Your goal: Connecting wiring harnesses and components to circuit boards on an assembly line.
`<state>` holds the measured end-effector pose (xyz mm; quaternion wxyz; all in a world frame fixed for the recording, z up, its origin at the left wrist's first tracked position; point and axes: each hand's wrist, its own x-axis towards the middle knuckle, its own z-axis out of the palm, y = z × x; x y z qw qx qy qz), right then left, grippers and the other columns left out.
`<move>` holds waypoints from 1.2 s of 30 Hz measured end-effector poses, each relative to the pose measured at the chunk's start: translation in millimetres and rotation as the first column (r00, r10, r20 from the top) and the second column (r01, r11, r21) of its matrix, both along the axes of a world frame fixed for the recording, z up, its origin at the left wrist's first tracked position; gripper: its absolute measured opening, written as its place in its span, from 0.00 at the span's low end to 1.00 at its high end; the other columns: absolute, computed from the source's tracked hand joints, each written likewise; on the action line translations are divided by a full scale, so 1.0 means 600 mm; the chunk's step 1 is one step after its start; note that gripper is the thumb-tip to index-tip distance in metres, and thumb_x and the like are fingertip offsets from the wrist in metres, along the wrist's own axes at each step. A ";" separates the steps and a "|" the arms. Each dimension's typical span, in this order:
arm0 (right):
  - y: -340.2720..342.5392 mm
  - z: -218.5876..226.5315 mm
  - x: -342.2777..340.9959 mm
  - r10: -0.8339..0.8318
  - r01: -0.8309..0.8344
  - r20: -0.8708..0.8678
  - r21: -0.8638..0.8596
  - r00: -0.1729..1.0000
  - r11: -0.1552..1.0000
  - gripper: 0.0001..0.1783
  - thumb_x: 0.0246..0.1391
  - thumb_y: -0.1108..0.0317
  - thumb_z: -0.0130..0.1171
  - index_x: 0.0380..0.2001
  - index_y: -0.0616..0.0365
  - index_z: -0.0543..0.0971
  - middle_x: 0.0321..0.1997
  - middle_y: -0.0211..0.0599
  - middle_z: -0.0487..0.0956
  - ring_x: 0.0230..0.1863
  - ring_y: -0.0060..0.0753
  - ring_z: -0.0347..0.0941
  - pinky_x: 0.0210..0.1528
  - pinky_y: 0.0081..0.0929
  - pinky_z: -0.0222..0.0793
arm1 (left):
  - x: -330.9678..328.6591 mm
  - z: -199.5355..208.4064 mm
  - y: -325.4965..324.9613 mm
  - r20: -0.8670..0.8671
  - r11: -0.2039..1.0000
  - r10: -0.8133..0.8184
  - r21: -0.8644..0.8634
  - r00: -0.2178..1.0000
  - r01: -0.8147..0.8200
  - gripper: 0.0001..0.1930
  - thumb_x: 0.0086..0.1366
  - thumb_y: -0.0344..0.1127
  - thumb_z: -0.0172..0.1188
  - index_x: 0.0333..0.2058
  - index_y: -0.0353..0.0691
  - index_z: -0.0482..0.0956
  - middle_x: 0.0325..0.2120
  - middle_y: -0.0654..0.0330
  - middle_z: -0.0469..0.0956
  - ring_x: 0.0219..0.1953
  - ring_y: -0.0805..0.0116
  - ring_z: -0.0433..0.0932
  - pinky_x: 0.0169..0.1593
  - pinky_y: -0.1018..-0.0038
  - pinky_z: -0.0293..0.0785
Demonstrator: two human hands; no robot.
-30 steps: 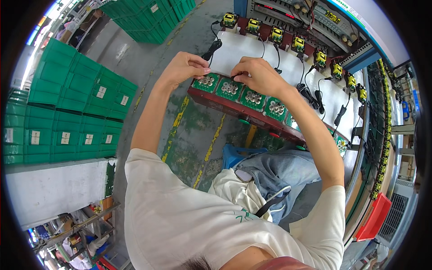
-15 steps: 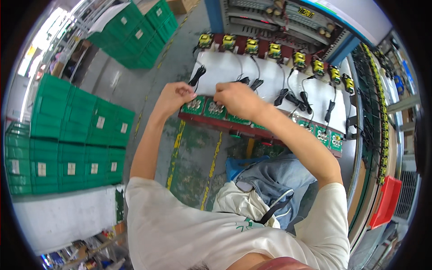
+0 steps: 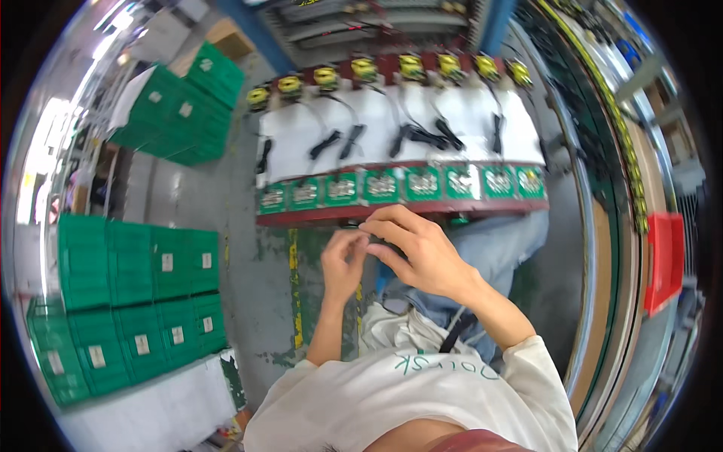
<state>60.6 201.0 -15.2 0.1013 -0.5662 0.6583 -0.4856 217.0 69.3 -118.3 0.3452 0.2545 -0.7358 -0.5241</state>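
My left hand [image 3: 344, 260] and my right hand [image 3: 422, 252] are close together just in front of the fixture's dark red front edge [image 3: 324, 218]. Both have loosely bent fingers, thumbs apart, and I see nothing held in them. Their fingertips nearly meet; whether they touch is unclear. Beyond them, a row of green circuit boards [image 3: 382, 186] lines the fixture's front. Black bundled cables [image 3: 425, 135] lie on the white surface [image 3: 294, 128] behind the boards. Several yellow-wrapped transformers [image 3: 364, 69] stand along the back edge. A green button [image 3: 459, 220] shows under the front edge, right of my hands.
Stacked green crates [image 3: 135, 264] stand at the left, with more crates [image 3: 177, 113] behind. A metal rack with instruments [image 3: 361, 30] rises behind the fixture. Along the right runs a rail [image 3: 568, 151], with a red bin [image 3: 663, 264] beyond it.
Both hands have left the circuit boards at the fixture's left end and drawn back toward me, coming together before the front edge. The view has swung, so the fixture appears farther left and straighter.
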 end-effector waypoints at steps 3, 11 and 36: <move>0.070 -0.007 -0.021 -0.046 0.041 0.147 0.038 0.988 0.998 0.13 0.65 0.73 0.69 0.52 0.61 0.87 0.52 0.38 0.84 0.40 0.40 0.80 0.44 0.33 0.77 | -0.004 -0.023 -0.018 0.155 0.986 0.090 0.123 0.984 -0.109 0.05 0.73 0.28 0.67 0.42 0.33 0.88 0.33 0.61 0.87 0.32 0.70 0.83 0.41 0.76 0.78; 0.172 -0.024 -0.172 -0.663 0.667 -0.092 0.189 0.743 0.721 0.12 0.68 0.65 0.68 0.33 0.62 0.83 0.23 0.37 0.80 0.22 0.37 0.70 0.30 0.34 0.68 | -0.071 0.124 0.003 0.375 0.989 0.008 -0.141 0.927 0.048 0.05 0.74 0.30 0.67 0.39 0.35 0.86 0.24 0.63 0.83 0.25 0.71 0.79 0.33 0.73 0.73; 0.208 -0.021 -0.332 -0.718 0.801 -0.421 0.507 0.553 0.319 0.36 0.66 0.38 0.66 0.24 0.66 0.83 0.21 0.46 0.83 0.22 0.52 0.79 0.31 0.41 0.76 | -0.291 0.127 0.016 0.639 0.727 0.272 -0.626 0.719 0.281 0.21 0.73 0.46 0.64 0.25 0.37 0.78 0.19 0.48 0.81 0.22 0.37 0.79 0.31 0.49 0.76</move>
